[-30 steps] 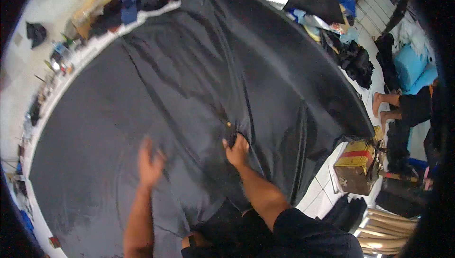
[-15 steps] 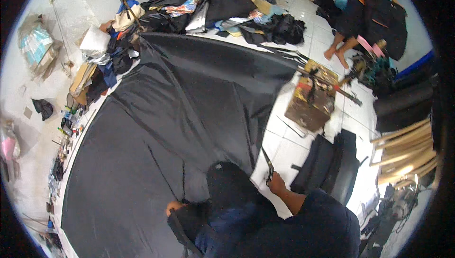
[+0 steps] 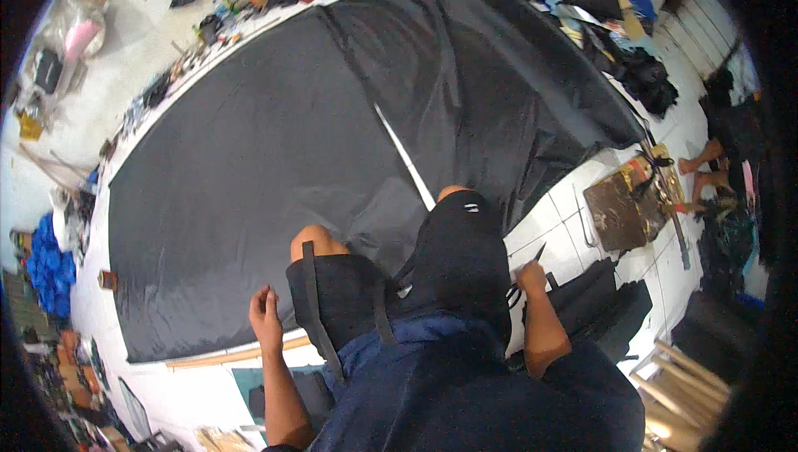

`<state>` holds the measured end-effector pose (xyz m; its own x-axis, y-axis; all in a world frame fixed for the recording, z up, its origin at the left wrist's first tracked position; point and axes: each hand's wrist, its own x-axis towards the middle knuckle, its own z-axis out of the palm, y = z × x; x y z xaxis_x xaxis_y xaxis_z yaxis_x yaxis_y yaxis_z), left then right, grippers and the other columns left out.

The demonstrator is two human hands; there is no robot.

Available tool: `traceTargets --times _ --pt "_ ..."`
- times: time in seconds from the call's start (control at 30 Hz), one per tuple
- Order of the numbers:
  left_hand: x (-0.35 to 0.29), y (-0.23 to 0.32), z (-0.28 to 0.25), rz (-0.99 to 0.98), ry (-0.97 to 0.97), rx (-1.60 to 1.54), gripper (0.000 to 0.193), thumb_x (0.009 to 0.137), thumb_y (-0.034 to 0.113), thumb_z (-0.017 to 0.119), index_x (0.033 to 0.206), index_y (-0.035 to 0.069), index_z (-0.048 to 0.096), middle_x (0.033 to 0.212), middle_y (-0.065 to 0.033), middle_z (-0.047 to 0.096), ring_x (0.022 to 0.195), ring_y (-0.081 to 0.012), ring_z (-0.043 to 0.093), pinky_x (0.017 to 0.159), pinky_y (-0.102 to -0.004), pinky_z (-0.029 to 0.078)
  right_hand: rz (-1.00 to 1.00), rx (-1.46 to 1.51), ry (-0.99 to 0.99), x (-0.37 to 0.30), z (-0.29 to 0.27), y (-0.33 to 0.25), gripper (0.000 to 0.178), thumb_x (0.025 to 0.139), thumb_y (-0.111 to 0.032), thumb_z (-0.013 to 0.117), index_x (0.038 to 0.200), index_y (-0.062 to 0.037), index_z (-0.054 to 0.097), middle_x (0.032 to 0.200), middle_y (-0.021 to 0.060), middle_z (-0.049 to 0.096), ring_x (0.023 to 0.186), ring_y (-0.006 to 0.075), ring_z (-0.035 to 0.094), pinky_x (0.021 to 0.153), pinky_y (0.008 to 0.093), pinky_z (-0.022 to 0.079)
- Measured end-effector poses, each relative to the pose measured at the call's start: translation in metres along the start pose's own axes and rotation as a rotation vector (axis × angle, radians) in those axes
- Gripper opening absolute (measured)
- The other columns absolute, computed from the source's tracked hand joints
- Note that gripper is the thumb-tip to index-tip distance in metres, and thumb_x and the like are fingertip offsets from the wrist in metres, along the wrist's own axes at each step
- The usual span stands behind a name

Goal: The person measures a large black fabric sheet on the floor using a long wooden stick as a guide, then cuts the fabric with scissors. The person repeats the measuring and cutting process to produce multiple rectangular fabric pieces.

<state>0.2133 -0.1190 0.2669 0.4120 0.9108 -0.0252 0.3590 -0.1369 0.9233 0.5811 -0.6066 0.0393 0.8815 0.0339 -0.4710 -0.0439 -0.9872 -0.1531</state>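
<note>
A wide black sheet of fabric [image 3: 233, 136] covers the floor ahead of me, with my bare knees at its near part. A narrow slit [image 3: 403, 153] runs through it towards my right knee, and white floor shows in the gap. My right hand [image 3: 532, 276] is closed round the handles of scissors [image 3: 540, 253], their dark blades pointing forward over the white tiles. On the other side, my left hand [image 3: 264, 309] hangs just off my left knee above the fabric, its fingers loosely bent and apart, holding nothing.
A worn brown block [image 3: 615, 211] with tools on it stands on the tiles at right. Black folded pieces [image 3: 582, 294] lie beside my right arm. Scraps and bags [image 3: 615, 45] line the far edge. Another person's bare feet [image 3: 702, 168] are at far right. Wooden sticks [image 3: 686, 385] lie lower right.
My view has turned and tipped back towards my lap. The left hand has let go of the fabric and moved out to the left. A white gap now shows in the sheet; the scissors stay in the right hand.
</note>
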Motion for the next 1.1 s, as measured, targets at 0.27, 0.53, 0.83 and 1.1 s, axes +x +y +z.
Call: traceTargets --times 0.27,0.53,0.83,1.1 --pt "-0.003 0.047 0.062 0.066 -0.156 0.062 0.044 0.101 0.028 0.053 0.131 -0.004 0.056 0.133 -0.0185 0.057 0.127 -0.0275 0.051 0.108 -0.0388 0.036 -0.733 0.358 0.211 0.053 -0.082 -0.151 0.03 0.089 -0.027 0.066 0.11 -0.006 0.064 0.106 0.0154 0.065 0.101 0.0352 0.062 0.086 0.0427 0.049" --pt "0.079 -0.096 0.037 -0.143 -0.237 0.666 0.05 0.098 0.036 0.057 0.136 0.004 0.054 0.14 -0.0231 0.052 0.13 -0.0375 0.048 0.109 -0.0446 0.036 -1.533 -0.027 0.072 0.029 -0.041 -0.352 0.061 0.085 -0.041 0.069 0.137 -0.0128 0.053 0.14 0.0138 0.049 0.131 0.035 0.043 0.108 0.0496 0.034" --pt "0.053 -0.173 0.099 0.092 -0.41 1.041 0.074 0.095 0.048 0.056 0.152 0.007 0.031 0.157 -0.0284 0.02 0.145 -0.0473 0.019 0.118 -0.0537 0.017 -1.735 -0.193 -0.023 -0.02 0.096 -0.412 0.071 0.09 -0.059 0.054 0.147 -0.018 0.042 0.157 0.0105 0.031 0.148 0.0323 0.022 0.12 0.0542 0.012" --pt "0.025 -0.203 0.119 0.169 -0.408 1.036 0.083 0.093 0.043 0.058 0.156 0.004 0.018 0.16 -0.0277 0.008 0.148 -0.0461 0.008 0.119 -0.0574 0.006 -1.339 -0.183 -0.128 -0.003 0.044 -0.251 0.072 0.091 -0.057 0.055 0.15 -0.0197 0.039 0.159 0.0129 0.027 0.149 0.0351 0.017 0.12 0.0576 0.007"
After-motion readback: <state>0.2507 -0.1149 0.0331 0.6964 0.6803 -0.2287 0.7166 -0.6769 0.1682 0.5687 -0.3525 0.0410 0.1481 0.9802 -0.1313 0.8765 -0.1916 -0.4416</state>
